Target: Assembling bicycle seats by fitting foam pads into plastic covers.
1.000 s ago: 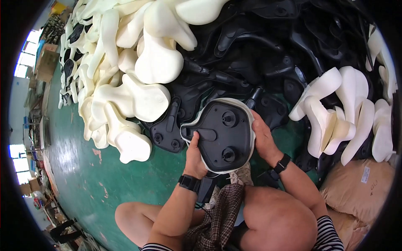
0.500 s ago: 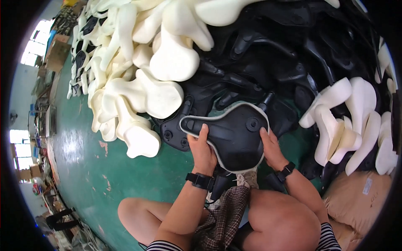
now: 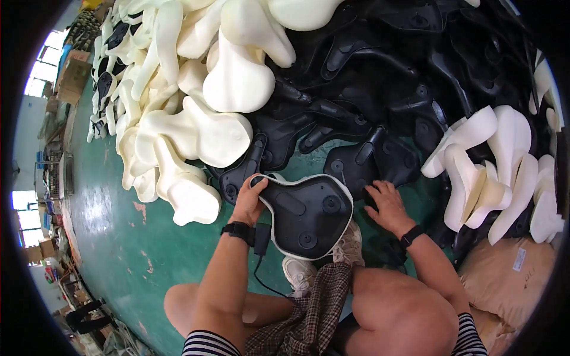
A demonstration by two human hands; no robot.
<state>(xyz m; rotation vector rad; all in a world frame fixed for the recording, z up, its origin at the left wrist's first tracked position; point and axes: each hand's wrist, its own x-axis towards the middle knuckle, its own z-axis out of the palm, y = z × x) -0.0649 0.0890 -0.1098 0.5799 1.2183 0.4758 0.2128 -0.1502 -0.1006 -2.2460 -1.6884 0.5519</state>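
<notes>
Floor (image 3: 172, 255) gleams green toward windows (image 3: 50, 62) (left hand (image 3: 248, 200) gripping black seat shell (image 3: 306, 218), right hand (image 3: 389, 207) loosely spread).

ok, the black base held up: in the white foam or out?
In: white foam rims the black base in the left hand.

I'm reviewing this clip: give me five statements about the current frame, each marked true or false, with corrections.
1. The left hand holds a black seat piece with a white rim by its narrow end. True.
2. Both hands grip that piece. False: the right hand is apart from it.
3. White seat-shaped pieces are heaped at upper left. True.
4. The floor is red. False: it is green.
5. A tan bag lies at lower right. True.
</notes>
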